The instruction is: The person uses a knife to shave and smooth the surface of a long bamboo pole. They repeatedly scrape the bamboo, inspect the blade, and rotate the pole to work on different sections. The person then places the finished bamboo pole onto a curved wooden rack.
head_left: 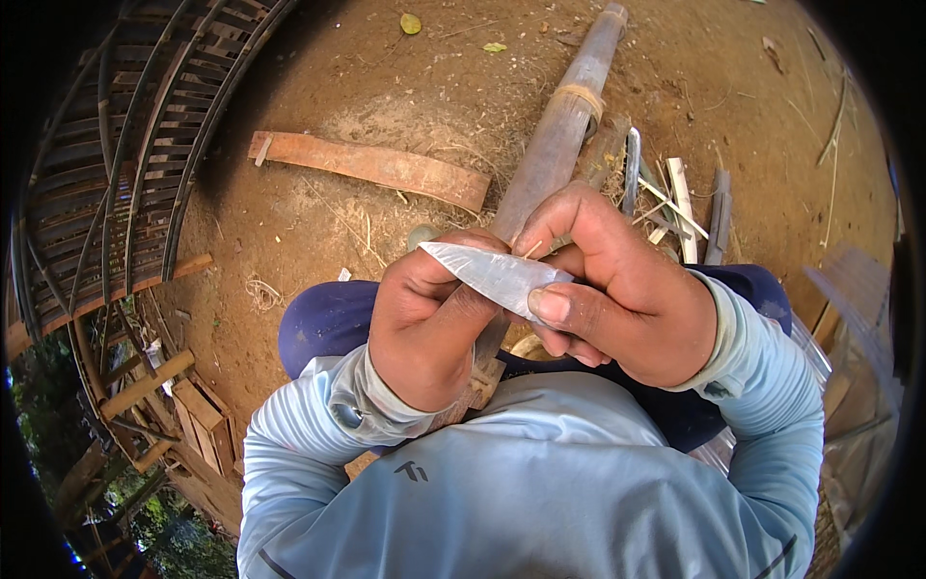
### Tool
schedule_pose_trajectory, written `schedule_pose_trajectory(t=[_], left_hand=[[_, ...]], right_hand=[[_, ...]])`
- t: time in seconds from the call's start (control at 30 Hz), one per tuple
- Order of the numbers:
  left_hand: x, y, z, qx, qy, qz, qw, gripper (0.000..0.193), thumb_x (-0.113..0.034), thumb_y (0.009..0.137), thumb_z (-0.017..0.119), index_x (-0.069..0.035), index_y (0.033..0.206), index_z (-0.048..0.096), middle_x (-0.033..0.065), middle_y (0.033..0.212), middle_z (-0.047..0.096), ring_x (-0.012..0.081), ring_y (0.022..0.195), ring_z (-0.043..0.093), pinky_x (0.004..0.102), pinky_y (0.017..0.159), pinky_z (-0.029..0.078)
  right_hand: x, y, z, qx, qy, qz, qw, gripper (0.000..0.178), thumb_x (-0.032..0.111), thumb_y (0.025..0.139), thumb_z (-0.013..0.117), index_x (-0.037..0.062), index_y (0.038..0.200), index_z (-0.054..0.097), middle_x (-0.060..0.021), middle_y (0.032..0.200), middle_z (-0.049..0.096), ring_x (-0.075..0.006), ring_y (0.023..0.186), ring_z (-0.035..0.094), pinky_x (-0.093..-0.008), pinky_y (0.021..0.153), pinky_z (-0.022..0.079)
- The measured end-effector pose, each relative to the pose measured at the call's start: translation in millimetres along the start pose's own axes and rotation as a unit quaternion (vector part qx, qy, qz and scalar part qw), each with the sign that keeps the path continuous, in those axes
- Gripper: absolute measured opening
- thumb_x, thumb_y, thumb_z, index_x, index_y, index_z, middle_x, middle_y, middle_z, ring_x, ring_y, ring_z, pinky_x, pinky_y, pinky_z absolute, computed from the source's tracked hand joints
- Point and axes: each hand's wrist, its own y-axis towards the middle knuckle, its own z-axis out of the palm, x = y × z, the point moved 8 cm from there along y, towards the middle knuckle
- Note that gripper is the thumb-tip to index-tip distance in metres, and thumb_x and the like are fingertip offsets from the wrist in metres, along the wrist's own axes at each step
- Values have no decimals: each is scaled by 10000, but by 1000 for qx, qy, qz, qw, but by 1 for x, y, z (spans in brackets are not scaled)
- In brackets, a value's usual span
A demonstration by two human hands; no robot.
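Observation:
Just in front of my body, a knife (490,274) has its broad grey blade lying across both hands, its tip pointing left. My right hand (632,289) is closed around the knife's base, thumb pressed on the blade; the handle is hidden in the palm. My left hand (417,323) is closed, with its thumb under the blade; what its fingers pinch is hidden behind the metal. A thin pale sliver (531,250) pokes up between the blade and the right fingers. Under the hands runs a thick wooden beam (550,154), bound with a pale cord band (581,96).
A flat reddish-brown plank (376,166) lies on the dirt ground ahead. Split strips of wood (681,207) and a dark stick (719,217) sit right of the beam. A slatted wooden structure (145,125) stands at left, with wood pieces (201,420) below. Clear plastic sheeting (858,309) hangs at right.

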Motion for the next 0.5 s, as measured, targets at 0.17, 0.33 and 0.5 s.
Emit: schedule_pose_trajectory(t=[0.17,0.33,0.5], left_hand=[[2,-1,-1,-1,-11,-23,1000,153,-83,990,529,37,1029,617,103,971,654,203,899,677,328,813,533],[2,0,-6,23,-2,-24,999,171,-100,984,544,24,1088,600,144,1048,662,227,957,656,357,833,515],[-1,0,-4,-27,26,-14,999,146,-86,980,539,18,1013,637,74,944,644,128,851,600,286,772,471]], right_hand=[[0,2,0,4,3,7,1000,232,196,1045,473,57,1187,355,-54,787,554,-41,559,448,-182,485,371],[1,3,-1,6,1,-3,1000,223,193,1045,471,56,1185,366,-60,835,558,-46,596,467,-179,490,382],[-1,3,-2,-2,16,5,1000,190,179,1044,466,46,1166,407,-75,932,566,-51,652,487,-179,499,396]])
